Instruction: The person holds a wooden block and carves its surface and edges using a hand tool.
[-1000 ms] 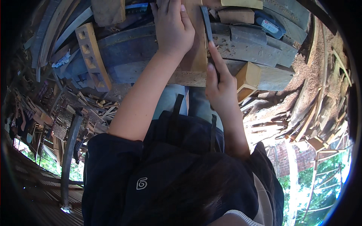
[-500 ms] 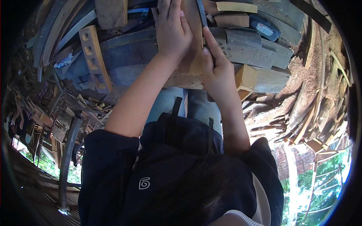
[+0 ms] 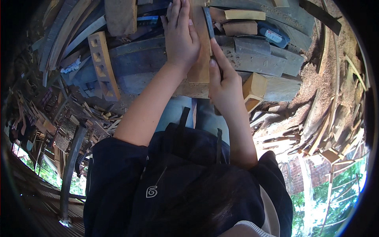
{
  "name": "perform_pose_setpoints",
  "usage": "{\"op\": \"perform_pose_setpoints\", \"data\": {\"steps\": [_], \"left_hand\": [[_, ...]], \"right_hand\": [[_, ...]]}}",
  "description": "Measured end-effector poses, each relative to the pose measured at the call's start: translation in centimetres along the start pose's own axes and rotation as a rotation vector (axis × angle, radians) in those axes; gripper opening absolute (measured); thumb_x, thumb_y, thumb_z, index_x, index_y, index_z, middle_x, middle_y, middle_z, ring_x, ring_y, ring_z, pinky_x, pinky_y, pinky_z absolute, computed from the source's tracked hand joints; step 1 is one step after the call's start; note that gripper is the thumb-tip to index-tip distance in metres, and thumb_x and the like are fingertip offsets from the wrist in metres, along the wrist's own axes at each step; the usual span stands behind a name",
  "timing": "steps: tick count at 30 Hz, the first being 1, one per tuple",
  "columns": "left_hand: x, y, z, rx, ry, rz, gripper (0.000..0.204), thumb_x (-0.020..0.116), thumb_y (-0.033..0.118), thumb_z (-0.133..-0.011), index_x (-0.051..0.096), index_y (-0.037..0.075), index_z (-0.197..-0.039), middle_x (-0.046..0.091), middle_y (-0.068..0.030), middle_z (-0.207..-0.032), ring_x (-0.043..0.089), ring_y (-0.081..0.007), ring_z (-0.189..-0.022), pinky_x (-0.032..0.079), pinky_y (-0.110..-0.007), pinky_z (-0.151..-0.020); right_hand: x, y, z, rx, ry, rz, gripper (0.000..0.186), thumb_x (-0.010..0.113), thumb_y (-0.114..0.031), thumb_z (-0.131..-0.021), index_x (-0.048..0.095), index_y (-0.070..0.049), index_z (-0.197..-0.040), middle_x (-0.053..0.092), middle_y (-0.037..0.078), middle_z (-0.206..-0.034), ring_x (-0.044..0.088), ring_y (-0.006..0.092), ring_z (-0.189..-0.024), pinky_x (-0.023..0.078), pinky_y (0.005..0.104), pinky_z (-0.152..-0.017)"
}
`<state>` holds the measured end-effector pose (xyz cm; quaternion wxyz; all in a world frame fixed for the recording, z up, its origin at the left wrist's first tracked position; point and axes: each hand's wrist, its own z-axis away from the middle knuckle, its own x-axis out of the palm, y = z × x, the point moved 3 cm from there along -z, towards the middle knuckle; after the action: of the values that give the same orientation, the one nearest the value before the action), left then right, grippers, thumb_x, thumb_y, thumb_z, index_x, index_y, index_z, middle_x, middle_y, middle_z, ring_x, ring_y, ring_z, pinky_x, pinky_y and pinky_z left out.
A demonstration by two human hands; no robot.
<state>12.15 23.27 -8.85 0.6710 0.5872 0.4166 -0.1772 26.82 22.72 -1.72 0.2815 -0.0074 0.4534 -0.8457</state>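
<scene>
A long wooden board points away from me at the top centre of the workbench. My left hand lies along its left side, fingers extended and close together, holding it. My right hand grips a narrow dark metal tool, like a file or blade, lying lengthwise along the board's right edge, index finger stretched along it and thumb beside it. Just right of this hand sits a pale wooden block; at the left lies a wooden piece with square holes.
The bench carries offcuts, dark planks and a dark blue object with a white label. Scrap wood and shavings cover the ground on both sides. A dark post stands at lower left; a brick wall shows at lower right.
My right hand with the tool has moved away from me along the board, then slightly back. My left hand stays on the board. The whole view has shifted slightly.
</scene>
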Motion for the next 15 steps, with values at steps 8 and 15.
{"op": "perform_pose_setpoints", "data": {"steps": [8,15], "left_hand": [[0.2,0.2,0.1,0.090,0.079,0.109,0.048,0.036,0.013,-0.103,0.038,0.002,-0.150,0.031,-0.0210,-0.159,0.027,-0.0364,-0.148,0.018,-0.053,-0.120],[1.2,0.6,0.2,0.027,0.073,0.078,0.048,0.035,0.012,-0.102,0.038,0.000,-0.149,0.032,-0.0216,-0.157,0.029,-0.0395,-0.146,0.020,-0.054,-0.119]], "right_hand": [[-0.5,-0.8,0.8,0.036,-0.037,0.058,0.045,0.052,-0.014,-0.100,0.052,-0.017,-0.145,0.063,0.021,-0.069,0.063,0.0186,-0.057,0.051,0.0342,-0.062],[-1.2,-0.7,-1.1,0.015,-0.002,0.086,0.046,0.047,-0.019,-0.105,0.046,-0.017,-0.150,0.053,0.003,-0.063,0.045,0.0068,-0.048,0.045,0.0286,-0.048]]}}
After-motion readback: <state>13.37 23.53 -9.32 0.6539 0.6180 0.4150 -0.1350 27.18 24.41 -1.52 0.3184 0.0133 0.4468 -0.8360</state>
